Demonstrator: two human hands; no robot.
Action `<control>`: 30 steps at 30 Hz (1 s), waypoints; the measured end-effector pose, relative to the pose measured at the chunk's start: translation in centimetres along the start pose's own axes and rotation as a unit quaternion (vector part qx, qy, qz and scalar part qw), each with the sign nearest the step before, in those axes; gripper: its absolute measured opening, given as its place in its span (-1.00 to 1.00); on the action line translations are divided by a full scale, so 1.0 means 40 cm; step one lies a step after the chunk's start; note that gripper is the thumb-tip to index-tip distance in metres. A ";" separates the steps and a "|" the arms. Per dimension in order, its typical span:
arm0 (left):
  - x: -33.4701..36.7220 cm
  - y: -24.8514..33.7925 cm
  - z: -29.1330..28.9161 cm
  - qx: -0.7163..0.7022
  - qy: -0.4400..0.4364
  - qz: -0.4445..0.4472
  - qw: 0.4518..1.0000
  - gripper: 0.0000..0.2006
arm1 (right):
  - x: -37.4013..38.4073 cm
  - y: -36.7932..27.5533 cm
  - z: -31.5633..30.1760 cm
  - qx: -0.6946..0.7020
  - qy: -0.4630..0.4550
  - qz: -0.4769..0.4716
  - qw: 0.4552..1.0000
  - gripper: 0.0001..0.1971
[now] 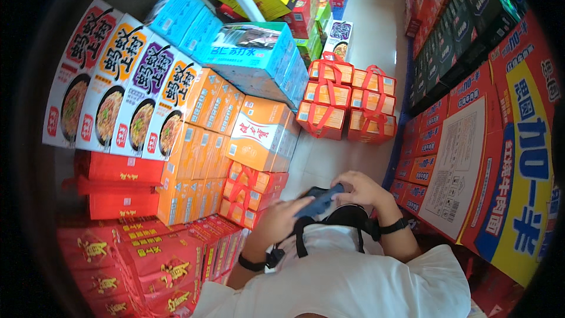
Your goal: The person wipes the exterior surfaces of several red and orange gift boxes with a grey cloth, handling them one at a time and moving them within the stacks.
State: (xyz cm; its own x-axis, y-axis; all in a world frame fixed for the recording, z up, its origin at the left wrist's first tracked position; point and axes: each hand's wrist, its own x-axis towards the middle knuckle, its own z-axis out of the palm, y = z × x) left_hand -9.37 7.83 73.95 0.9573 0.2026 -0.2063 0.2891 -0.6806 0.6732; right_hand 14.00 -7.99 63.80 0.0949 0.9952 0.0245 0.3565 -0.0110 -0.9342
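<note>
In front of my white shirt, both hands hold a dark blue-grey flat object (318, 201), slightly blurred; its exact kind I cannot make out. My left hand (281, 217) has its fingers along the object's left side. From the other side, my right hand (361, 189) pinches its upper right end between thumb and curled fingers. Dark straps circle both wrists. A black bag or belt (347, 217) with straps lies against my waist, just below the object.
At left stand orange cartons (206, 147), white noodle boxes (141, 91), blue drink cartons (253, 53) and red gift packs (159, 265). Red packs with ribbon handles (347, 97) sit on the tiled aisle floor (321, 159) ahead. Stacked red-and-yellow cartons (471, 165) and dark green boxes (465, 29) line the right side.
</note>
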 end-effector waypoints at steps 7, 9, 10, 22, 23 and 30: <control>-0.092 -0.162 -0.163 -0.038 0.246 -0.211 0.945 -0.62 | -0.065 0.130 -0.068 -0.196 0.012 0.299 0.934 -0.71; -0.065 -0.228 -0.182 -0.099 0.286 -0.262 0.916 -0.66 | -0.106 0.181 -0.081 -0.224 0.042 0.332 0.915 -0.68; -0.050 -0.254 -0.185 -0.105 0.275 -0.260 0.920 -0.66 | -0.116 0.191 -0.084 -0.223 0.044 0.345 0.911 -0.68; 0.452 -0.294 -0.150 -0.307 0.154 -0.142 0.928 -0.66 | -0.057 0.508 -0.043 -0.131 0.198 0.441 0.866 -0.43; 0.477 -0.288 -0.136 -0.331 0.155 -0.178 0.914 -0.66 | -0.048 0.560 -0.060 -0.124 0.196 0.447 0.864 -0.43; 0.432 -0.397 -0.126 -0.178 0.181 -0.313 0.915 -0.66 | 0.162 0.754 -0.262 -0.239 0.260 0.497 0.792 -0.26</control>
State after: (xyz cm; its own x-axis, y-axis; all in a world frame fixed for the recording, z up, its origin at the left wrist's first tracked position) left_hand 2.58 25.68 63.27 0.5230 0.7384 -0.4258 0.7026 -0.0908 0.7057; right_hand 35.12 -2.90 39.50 0.8761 0.2976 -0.3794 0.1646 -0.9241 -0.3448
